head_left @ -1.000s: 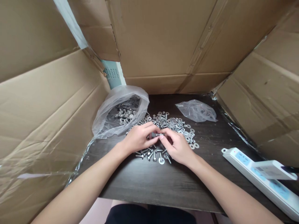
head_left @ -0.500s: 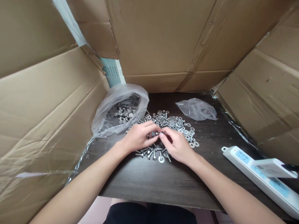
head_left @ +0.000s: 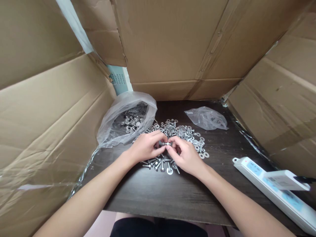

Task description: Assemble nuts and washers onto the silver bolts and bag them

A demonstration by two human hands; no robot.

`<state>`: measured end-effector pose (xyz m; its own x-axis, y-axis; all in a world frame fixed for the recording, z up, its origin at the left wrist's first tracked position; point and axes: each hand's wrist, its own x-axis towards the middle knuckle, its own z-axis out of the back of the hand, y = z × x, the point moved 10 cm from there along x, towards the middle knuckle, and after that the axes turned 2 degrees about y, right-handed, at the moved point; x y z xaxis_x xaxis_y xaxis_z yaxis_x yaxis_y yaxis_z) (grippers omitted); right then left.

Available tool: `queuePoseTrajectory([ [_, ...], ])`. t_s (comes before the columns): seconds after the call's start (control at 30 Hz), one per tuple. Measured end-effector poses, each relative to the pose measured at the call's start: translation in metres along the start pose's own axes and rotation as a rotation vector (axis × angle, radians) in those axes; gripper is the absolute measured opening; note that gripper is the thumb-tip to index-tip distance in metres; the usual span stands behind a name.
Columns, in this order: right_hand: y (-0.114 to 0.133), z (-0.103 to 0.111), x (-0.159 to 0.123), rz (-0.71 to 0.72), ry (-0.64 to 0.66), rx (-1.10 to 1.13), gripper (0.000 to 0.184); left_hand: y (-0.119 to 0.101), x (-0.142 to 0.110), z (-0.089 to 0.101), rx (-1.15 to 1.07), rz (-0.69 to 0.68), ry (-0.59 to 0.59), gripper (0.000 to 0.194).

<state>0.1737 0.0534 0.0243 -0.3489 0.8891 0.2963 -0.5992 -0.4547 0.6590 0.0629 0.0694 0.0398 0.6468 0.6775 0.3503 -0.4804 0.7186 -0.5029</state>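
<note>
Between my fingertips lies a small metal bolt [head_left: 167, 144], roughly level, above the heap of hardware. My left hand [head_left: 148, 146] is closed around its left end. From the other side my right hand [head_left: 184, 153] pinches near the bolt's right end with thumb and forefinger. Whether a nut or washer sits on the bolt is too small to tell. Behind and between the hands spreads a pile of washers, nuts and bolts [head_left: 184, 131]. Several loose bolts [head_left: 162, 165] lie just in front of the hands.
An open clear plastic bag [head_left: 108, 131] holding metal fasteners stands at the left back. A smaller plastic bag [head_left: 206, 118] lies at the right back. A white power strip [head_left: 259, 177] with a plugged-in adapter runs along the right. Cardboard walls [head_left: 172, 49] enclose the dark table [head_left: 158, 194].
My fingertips have parted slightly, so the bolt between them shows more clearly. The view has shifted a little; the piles and bags look the same.
</note>
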Motion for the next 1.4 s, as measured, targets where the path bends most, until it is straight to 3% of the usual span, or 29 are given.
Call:
queuePoseTrajectory([
  [0.47, 0.001, 0.0048, 0.0002, -0.001, -0.023, 0.018, 0.009, -0.0035, 0.0004, 0.0045, -0.003, -0.015, -0.031, 0.015],
  [0.87, 0.0004, 0.0, 0.0023, 0.029, 0.026, 0.015, 0.029, -0.0069, -0.0002, 0.0051, 0.012, -0.05, -0.052, 0.014],
  [1.4, -0.0025, -0.0014, 0.0008, 0.019, 0.019, 0.03, 0.025, -0.0059, -0.0006, 0.0023, 0.008, -0.054, -0.034, 0.013],
])
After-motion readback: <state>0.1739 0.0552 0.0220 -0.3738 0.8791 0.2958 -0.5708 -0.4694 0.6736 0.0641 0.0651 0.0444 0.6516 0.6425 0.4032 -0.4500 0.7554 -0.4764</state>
